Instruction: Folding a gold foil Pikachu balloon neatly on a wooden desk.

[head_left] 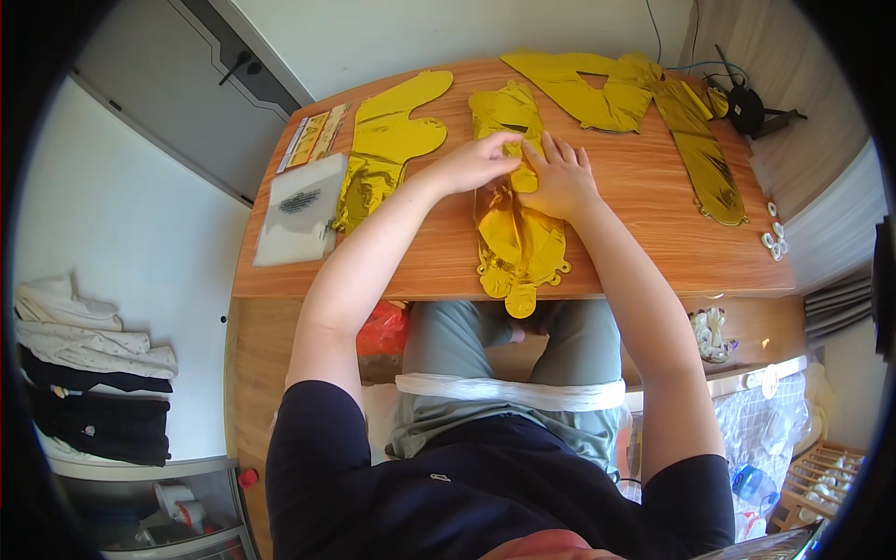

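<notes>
A flat, uninflated gold foil balloon (523, 238) lies lengthwise in front of me, its rounded tabbed end hanging slightly over the table's near edge. My left hand (474, 166) comes in from the left, thumb and fingers curled around a bit of its crinkled middle. Pressing on the same balloon from the right, my right hand (560, 177) lies flat with its fingers stretched out. The foil under both palms is partly hidden. To the left rests another flat gold foil balloon (397, 131), shaped with rounded lobes.
More gold foil balloons (607, 98) spread over the wooden table's (644, 224) far right. Clear plastic bags (301, 210) and a printed card (315, 138) lie at the left. Small white rolls (772, 241) sit by the right edge, and a black router (747, 110) stands behind.
</notes>
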The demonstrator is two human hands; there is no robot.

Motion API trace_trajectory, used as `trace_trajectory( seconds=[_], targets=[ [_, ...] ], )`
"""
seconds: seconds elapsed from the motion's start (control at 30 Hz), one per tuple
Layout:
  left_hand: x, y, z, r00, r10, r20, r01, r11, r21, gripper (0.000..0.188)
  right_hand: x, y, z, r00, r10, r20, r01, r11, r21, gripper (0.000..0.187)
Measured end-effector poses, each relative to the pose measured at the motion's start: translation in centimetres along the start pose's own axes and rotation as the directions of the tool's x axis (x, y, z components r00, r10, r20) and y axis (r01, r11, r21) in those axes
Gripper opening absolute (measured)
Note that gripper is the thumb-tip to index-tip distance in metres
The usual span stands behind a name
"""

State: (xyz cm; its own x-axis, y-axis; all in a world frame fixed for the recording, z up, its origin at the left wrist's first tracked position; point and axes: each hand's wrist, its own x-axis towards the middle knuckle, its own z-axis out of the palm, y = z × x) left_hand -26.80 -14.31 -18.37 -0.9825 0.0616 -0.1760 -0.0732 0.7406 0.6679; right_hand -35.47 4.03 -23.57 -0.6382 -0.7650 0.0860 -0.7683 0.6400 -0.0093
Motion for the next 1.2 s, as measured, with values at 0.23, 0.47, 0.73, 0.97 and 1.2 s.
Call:
trace_trajectory(
  seconds=[0.23,0.47,0.73,0.97,1.2],
  targets=[
    [0.1,-5.9,1.2,0.902,0.052,-0.43,-0.293,0.803,-0.518,0.052,1.2,0.1,1.3,0.999,-0.043,-0.001,0.043,0.999,0.011,0.088],
    [-1.8,-4.4,0.7,0.908,0.225,-0.354,-0.152,0.963,0.223,0.034,0.8,1.0,1.5,1.0,-0.03,0.007,0.03,1.0,-0.001,0.087],
    [-1.7,-5.3,2.2,0.848,0.453,-0.275,-0.292,0.832,0.472,0.054,1.8,0.3,1.4,0.999,-0.002,0.039,0.0,0.999,0.043,0.084],
    [-0.6,-5.7,3.3,0.884,0.35,-0.311,-0.224,0.9,0.375,0.059,1.5,0.2,1.0,0.998,-0.01,0.067,0.011,1.0,-0.019,0.089],
    [-0.6,-5.7,3.8,0.907,0.323,-0.269,-0.161,0.859,0.486,0.059,0.8,0.8,2.2,0.996,-0.041,-0.079,0.045,0.998,0.047,0.088]
  ],
)
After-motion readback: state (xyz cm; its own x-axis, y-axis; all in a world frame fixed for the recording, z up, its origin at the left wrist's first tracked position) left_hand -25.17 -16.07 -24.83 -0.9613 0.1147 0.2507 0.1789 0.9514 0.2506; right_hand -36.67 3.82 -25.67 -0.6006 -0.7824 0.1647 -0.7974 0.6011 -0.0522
